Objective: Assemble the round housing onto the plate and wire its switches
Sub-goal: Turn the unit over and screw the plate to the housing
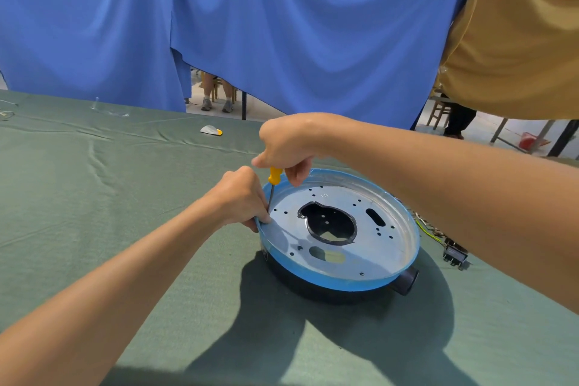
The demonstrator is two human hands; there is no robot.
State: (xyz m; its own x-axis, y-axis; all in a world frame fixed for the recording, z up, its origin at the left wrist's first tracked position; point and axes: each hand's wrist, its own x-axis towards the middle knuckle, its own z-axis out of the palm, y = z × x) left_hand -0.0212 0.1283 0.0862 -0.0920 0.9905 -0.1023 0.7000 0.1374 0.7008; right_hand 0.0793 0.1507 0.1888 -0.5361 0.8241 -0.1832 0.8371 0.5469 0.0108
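Two hands close together, right hand (pixel 286 147) gripping yellow screwdriver (pixel 275 175), left hand (pixel 241 194) pinching plate (pixel 376 247) rim, wired switch (pixel 456 255) beside housing (pixel 407 280).

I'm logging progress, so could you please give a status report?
Right hand grips screwdriver, tip at plate left edge. Left hand grips the rim there. Plate sits on housing. Switch lies loose beside it.

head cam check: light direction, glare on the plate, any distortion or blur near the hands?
Head view: hard light from beyond the work, so housing and arms throw dark shadows toward the camera on the green cloth; plate shows only soft sheen, holes readable; wide-angle bowing along the cloth's far edge; right hand, left hand and screwdriver look sharp; top-right corner is blown out.
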